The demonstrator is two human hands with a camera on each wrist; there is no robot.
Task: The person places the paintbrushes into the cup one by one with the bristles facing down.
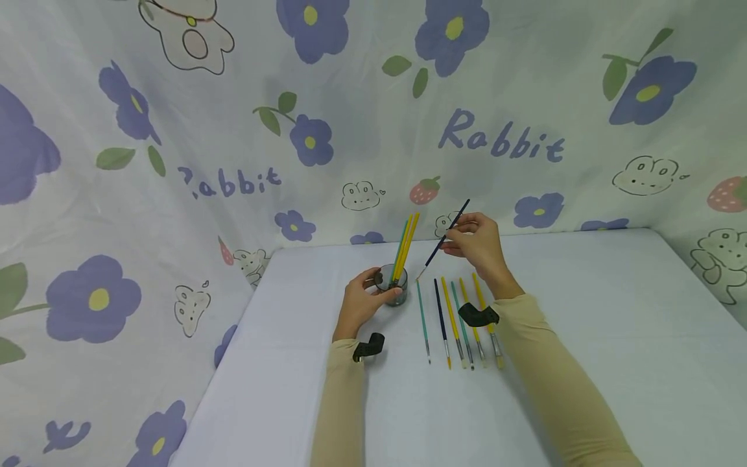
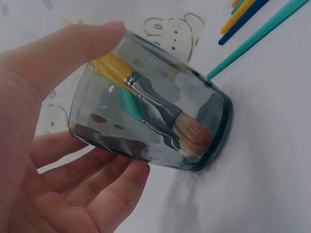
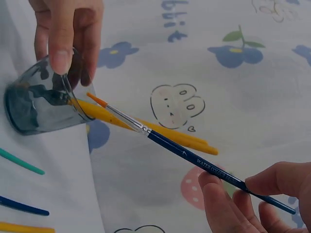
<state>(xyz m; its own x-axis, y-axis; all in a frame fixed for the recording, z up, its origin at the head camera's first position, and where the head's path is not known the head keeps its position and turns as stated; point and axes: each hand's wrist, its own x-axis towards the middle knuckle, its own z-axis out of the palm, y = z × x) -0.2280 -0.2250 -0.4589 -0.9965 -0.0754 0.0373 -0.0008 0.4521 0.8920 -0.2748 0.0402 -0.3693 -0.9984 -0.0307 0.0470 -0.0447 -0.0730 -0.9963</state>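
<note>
A dark blue paintbrush (image 3: 184, 154) with an orange tip is pinched near its handle end by my right hand (image 1: 475, 243). Its bristles point down toward the glass cup (image 2: 160, 102), apart from the rim in the head view. My left hand (image 1: 364, 301) grips the cup around its side, thumb on the near side. Inside the cup stand two yellow brushes (image 1: 410, 243) and a green one (image 1: 401, 250), bristles down, leaning to the right. To the right of the cup, several brushes lie in a row, among them a green brush (image 1: 423, 318) and a blue brush (image 1: 441, 318).
The white table (image 1: 274, 389) ends at a back edge against a curtain (image 1: 373, 117) printed with flowers and rabbits. Several yellow brushes (image 1: 450, 311) lie beneath and beside the right wrist, where a black wrist mount (image 1: 478, 316) overlaps one.
</note>
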